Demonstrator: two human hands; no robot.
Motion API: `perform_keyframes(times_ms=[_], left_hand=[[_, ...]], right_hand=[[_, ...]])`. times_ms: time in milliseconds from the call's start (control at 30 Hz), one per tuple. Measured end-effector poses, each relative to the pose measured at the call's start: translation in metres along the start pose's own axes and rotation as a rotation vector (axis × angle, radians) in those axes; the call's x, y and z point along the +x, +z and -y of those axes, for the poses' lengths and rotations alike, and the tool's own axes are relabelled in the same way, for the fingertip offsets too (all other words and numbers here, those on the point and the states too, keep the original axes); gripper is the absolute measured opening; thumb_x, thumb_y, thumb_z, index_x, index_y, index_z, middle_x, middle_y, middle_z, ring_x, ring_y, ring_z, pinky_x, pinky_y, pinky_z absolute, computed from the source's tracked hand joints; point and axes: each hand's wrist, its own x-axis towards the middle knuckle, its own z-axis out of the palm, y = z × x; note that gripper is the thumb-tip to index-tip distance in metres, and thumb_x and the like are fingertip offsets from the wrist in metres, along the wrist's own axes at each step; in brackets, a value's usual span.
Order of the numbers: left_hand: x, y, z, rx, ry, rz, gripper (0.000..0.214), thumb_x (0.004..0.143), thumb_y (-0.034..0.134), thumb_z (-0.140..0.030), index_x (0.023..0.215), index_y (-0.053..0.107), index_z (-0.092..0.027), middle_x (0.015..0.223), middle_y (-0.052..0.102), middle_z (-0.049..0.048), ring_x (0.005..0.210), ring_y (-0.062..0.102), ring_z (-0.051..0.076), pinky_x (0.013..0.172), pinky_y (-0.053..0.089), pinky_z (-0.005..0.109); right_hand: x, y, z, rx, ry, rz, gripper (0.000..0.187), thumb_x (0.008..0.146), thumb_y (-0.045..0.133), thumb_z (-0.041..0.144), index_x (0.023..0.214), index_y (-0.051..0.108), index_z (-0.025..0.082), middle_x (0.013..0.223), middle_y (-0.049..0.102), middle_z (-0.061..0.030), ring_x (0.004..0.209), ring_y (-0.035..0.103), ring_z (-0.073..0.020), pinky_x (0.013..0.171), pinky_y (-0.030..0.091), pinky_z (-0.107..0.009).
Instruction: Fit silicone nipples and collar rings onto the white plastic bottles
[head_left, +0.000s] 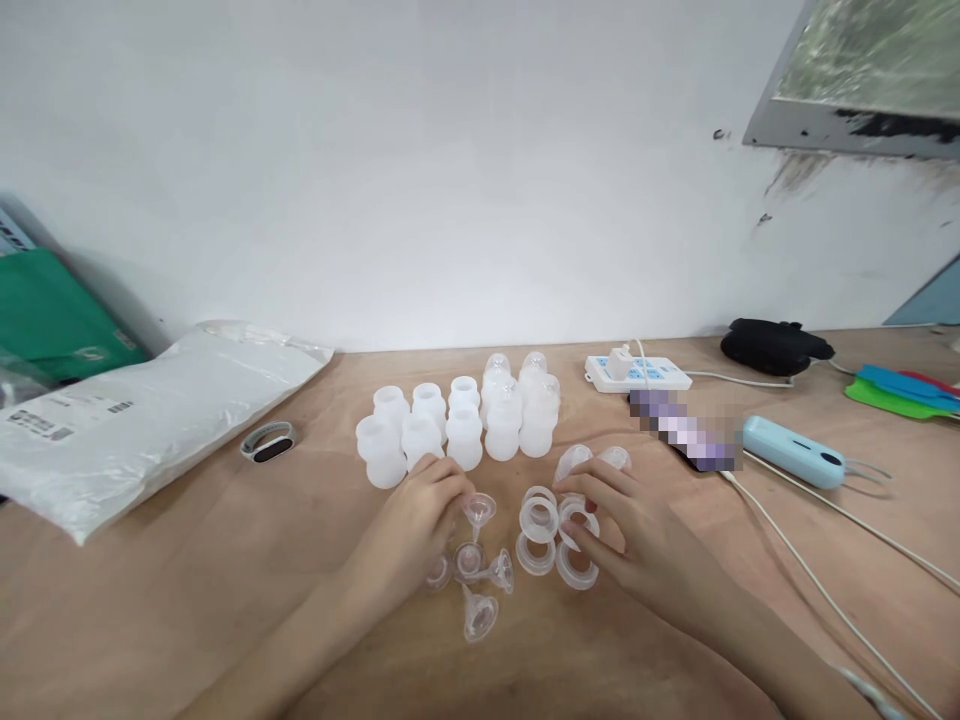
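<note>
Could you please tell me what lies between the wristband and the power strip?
White bottles, four with clear domed tops, stand between them in the head view.

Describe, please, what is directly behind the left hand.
Behind the left hand stand open white bottles. The hand covers the lower part of one, so its base cannot be seen.

The bottles [464, 440] are milky white, the pouch [776, 348] black.
</note>
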Motion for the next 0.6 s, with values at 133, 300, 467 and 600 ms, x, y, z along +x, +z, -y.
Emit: perform_keyframes(times_ms=[133, 300, 467, 600], left_hand=[[0.010, 0.008, -0.003, 0.041, -0.004, 0.039, 0.028, 0.085, 0.050, -0.015, 0.066, 0.069, -0.022, 0.076, 0.068, 0.0064, 0.081, 0.058, 0.026, 0.074, 0.043, 0.035], [-0.009, -0.005, -0.008, -0.174, -0.152, 0.119, 0.022, 0.087, 0.054, -0.025, 0.075, 0.073, -0.020, 0.077, 0.072, 0.0052, 0.071, 0.063, 0.022, 0.064, 0.043, 0.029], [-0.046, -0.011, 0.002, -0.293, -0.253, 0.061, 0.009, 0.077, 0.062, -0.025, 0.069, 0.064, -0.022, 0.060, 0.064, -0.0019, 0.057, 0.054, 0.016, 0.056, 0.036, 0.024], [-0.068, 0.005, 0.015, -0.257, -0.340, -0.017, 0.017, 0.077, 0.060, -0.026, 0.064, 0.048, -0.024, 0.053, 0.052, -0.0055, 0.050, 0.045, 0.015, 0.050, 0.030, 0.023]], right_hand=[[0.000, 0.001, 0.003, 0.057, -0.012, -0.009, 0.012, 0.093, 0.052, 0.017, 0.101, 0.060, 0.021, 0.101, 0.065, -0.0069, 0.089, 0.064, -0.0227, 0.075, 0.053, -0.038], [0.001, 0.003, 0.002, 0.107, -0.039, -0.057, 0.011, 0.094, 0.051, 0.016, 0.095, 0.060, 0.022, 0.098, 0.067, -0.0059, 0.087, 0.065, -0.0207, 0.074, 0.053, -0.034], [0.003, 0.006, -0.001, 0.124, -0.029, -0.060, 0.009, 0.093, 0.053, 0.017, 0.095, 0.061, 0.022, 0.098, 0.067, -0.0058, 0.086, 0.065, -0.0200, 0.075, 0.053, -0.034], [0.003, 0.009, -0.004, 0.115, -0.053, -0.076, 0.009, 0.093, 0.053, 0.017, 0.091, 0.061, 0.022, 0.094, 0.067, -0.0059, 0.083, 0.064, -0.0198, 0.074, 0.054, -0.034]])
